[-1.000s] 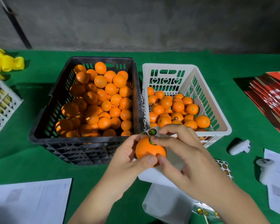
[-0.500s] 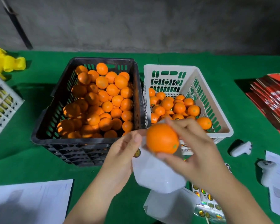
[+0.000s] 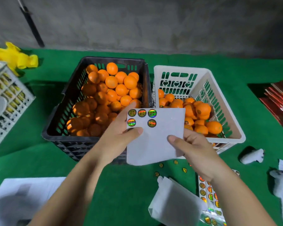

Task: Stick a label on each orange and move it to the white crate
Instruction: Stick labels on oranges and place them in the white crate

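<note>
Head view, nearest first: papers (image 3: pixel 20 198) lie at the table's near left corner, and spare sticker strips (image 3: pixel 209 198) and a folded white backing (image 3: pixel 175 203) near the front edge right of centre, with a few loose stickers (image 3: pixel 175 162) on the green cloth (image 3: pixel 134 190). Above them both hands hold one sheet (image 3: pixel 155 137): the left hand (image 3: pixel 119 136) pinches its left edge, thumb on top, and the right hand (image 3: pixel 193 147) grips its right edge, thumb on the face. Five labels (image 3: pixel 142 113) remain at the sheet's top left. Neither hand holds an orange. Beyond, the black crate (image 3: pixel 95 61) is heaped with oranges (image 3: pixel 111 90); the white crate (image 3: pixel 183 69), just beside it on the right, holds the oranges already moved.

The step looks like peeling the next label. It would go best if the left hand steadies the sheet while a right fingertip lifts a label by its edge, keeping it flat and uncreased.
</note>
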Available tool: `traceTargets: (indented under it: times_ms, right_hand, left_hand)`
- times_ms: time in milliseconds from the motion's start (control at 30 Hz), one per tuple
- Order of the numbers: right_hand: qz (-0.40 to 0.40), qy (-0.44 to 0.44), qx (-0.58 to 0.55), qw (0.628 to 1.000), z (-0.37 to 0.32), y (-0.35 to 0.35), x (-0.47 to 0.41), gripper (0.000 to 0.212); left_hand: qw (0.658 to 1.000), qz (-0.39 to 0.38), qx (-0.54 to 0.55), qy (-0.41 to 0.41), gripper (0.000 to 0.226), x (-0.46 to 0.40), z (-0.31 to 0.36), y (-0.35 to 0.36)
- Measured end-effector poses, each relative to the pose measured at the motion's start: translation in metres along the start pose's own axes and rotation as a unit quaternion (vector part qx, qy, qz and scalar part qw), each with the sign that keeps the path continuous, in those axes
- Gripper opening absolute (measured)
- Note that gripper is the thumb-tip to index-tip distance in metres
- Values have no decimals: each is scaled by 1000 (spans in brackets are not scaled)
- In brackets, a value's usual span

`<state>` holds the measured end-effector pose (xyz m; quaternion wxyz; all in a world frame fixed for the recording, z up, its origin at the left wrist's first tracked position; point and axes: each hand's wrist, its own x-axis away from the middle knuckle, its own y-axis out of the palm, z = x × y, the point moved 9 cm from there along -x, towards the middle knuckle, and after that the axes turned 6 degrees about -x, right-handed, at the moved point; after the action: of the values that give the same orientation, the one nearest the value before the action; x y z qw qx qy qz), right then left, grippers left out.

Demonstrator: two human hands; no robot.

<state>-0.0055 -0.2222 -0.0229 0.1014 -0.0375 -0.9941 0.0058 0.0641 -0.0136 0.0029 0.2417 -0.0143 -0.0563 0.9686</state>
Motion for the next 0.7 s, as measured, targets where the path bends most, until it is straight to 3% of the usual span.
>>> traceTargets:
  times_ms: [67, 133, 200, 233, 267, 333, 400, 467, 567, 633, 700]
  right_hand:
    - [22, -33, -67, 997, 2, -1, 8, 20]
    - [60, -64, -98, 991, -4, -3, 9, 25]
    - [88, -66, -111, 988, -7, -6, 7, 28]
    - [90, -61, -125, 986, -5, -5, 7, 28]
    - [89, -52, -147, 984, -2, -3, 8, 28]
    - [84, -35, -192, 977, 0, 2, 7, 32]
    - [77, -30, -214, 973, 2, 4, 7, 35]
    - [73, -32, -221, 972, 4, 4, 7, 35]
    - [74, -38, -218, 972, 6, 2, 8, 35]
    - [71, -39, -225, 971, 7, 3, 7, 36]
    - [60, -39, -234, 970, 10, 5, 7, 39]
  left_hand:
    - [998, -22, -49, 35, 53, -14, 11, -18]
    - [998, 4, -49, 49, 42, -39, 8, -47]
    - [980, 43, -195, 7, 42, -78, -10, -73]
    - [950, 13, -308, -40, 42, -98, -29, -75]
    - [899, -46, -423, -105, 41, -110, -55, -71]
    - [771, -165, -581, -199, 36, -113, -106, -63]
    - [705, -220, -630, -239, 46, -108, -138, -63]
    - [697, -191, -644, -249, 65, -115, -151, -70]
    - [722, -176, -595, -306, 61, -118, -154, -71]
    - [697, -197, -628, -285, 61, -119, -151, -73]
    - [677, -155, -664, -276, 62, -121, -142, -79]
